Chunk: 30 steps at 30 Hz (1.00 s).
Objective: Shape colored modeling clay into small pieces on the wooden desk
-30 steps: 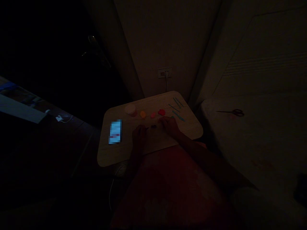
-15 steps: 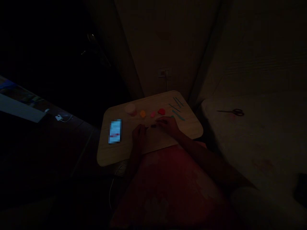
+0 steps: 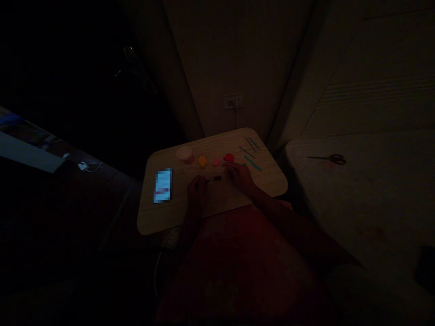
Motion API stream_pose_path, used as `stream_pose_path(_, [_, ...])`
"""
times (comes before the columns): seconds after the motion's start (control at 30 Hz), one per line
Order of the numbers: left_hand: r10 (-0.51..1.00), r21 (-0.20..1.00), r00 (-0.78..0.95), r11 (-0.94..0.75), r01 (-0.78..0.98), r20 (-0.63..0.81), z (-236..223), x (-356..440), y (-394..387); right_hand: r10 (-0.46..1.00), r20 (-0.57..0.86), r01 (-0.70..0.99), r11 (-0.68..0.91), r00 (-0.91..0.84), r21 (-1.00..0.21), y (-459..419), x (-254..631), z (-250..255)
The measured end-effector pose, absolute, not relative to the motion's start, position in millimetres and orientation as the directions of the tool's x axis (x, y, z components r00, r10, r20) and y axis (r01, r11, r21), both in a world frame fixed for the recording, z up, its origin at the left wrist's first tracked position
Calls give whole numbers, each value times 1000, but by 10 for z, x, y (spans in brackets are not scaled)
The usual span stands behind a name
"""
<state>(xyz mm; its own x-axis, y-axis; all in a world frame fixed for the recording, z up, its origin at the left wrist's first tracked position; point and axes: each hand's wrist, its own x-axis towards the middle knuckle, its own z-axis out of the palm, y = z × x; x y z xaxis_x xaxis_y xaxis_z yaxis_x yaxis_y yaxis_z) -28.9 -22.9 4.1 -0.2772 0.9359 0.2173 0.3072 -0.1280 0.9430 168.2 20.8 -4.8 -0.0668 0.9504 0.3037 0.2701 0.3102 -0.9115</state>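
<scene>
Dark lump [image 3: 217, 178] lies unmoved on the table [image 3: 176, 213], between left hand [image 3: 197, 188] and right hand [image 3: 239, 175]; the latter's fingertips have shifted toward the pink lump [image 3: 216, 161]. Whether either hand grips anything, I cannot tell.

Passing room on the small table [image 3: 152, 222]

Along the far edge, an open strip is running behind the orange lump [image 3: 202, 161], the pink lump [image 3: 216, 161] and the red lump [image 3: 229, 158]. The cup [image 3: 185, 155] is narrowing its left end, and thin sticks [image 3: 250, 145] are blocking the far right corner. Near the left edge, the lit phone [image 3: 163, 185] is obstructing; bare surface is lying between it and the left hand [image 3: 197, 186]. A dark piece [image 3: 217, 178] is occupying the gap before the right hand [image 3: 237, 174]. Both near corners are offering room.
</scene>
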Motion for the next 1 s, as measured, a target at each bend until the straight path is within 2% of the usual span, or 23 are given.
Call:
stream_pose_path(0.17, [939, 941, -268, -125, 314, 214, 28, -295, -221, 962, 254, 227, 270, -97, -936, 215, 1660, -82])
stream_pose_path(0.3, [936, 937, -263, -143, 318, 232, 41, -287, -224, 975, 218, 286, 222, -48, -932, 194, 1654, -52])
stream_pose_path(0.4, [936, 939, -271, -134, 318, 225, 51, -283, -229, 972, 234, 313, 223, -2, -923, 183, 1663, -16])
stream_pose_path(0.53, [936, 936, -271, -129, 326, 223, 56, -286, -230, 959, 283, 283, 281, -36, -917, 191, 1676, -13])
stream_pose_path(0.67, [932, 932, -278, -134, 336, 234, 61, -285, -232, 968, 247, 238, 248, -36, -939, 215, 1671, -53])
stream_pose_path(1.0, [938, 934, -264, -132, 333, 226, 50, -281, -230, 975, 220, 250, 220, -30, -943, 208, 1655, -76])
